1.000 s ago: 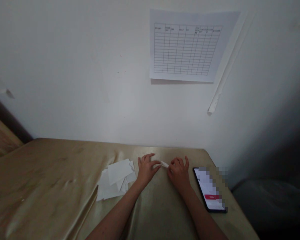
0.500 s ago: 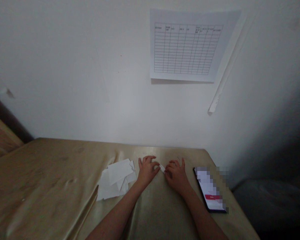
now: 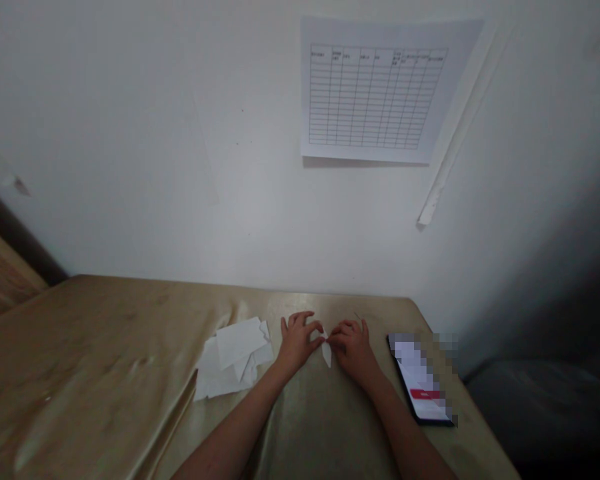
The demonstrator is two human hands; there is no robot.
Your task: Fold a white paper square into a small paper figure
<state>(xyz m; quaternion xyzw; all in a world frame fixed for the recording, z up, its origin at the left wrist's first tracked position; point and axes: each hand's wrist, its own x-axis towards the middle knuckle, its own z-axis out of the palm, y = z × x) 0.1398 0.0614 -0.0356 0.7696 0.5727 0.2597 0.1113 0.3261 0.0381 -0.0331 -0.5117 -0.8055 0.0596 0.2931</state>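
Note:
A small, narrow piece of folded white paper (image 3: pixel 327 355) is held upright between both hands, its pointed end toward me. My left hand (image 3: pixel 298 340) pinches it from the left between thumb and forefinger, the other fingers raised and curved. From the right, my right hand (image 3: pixel 353 345) pinches the same paper with its fingertips, the little finger sticking up. The fingertips of the two hands nearly meet at the paper and cover part of it. Left of my left hand lies a loose stack of white paper sheets (image 3: pixel 237 347), some with torn edges.
A phone (image 3: pixel 420 383) with a lit, partly blurred screen lies right of my right hand. Wrinkled golden-brown cloth (image 3: pixel 115 353) covers the table. Behind it rises a white wall (image 3: pixel 180 167) with a printed table sheet (image 3: pixel 367 100) on it.
The folded paper has turned, and its pointed lower end now shows below the fingertips. My left hand has shifted slightly right, and the hands are closer together.

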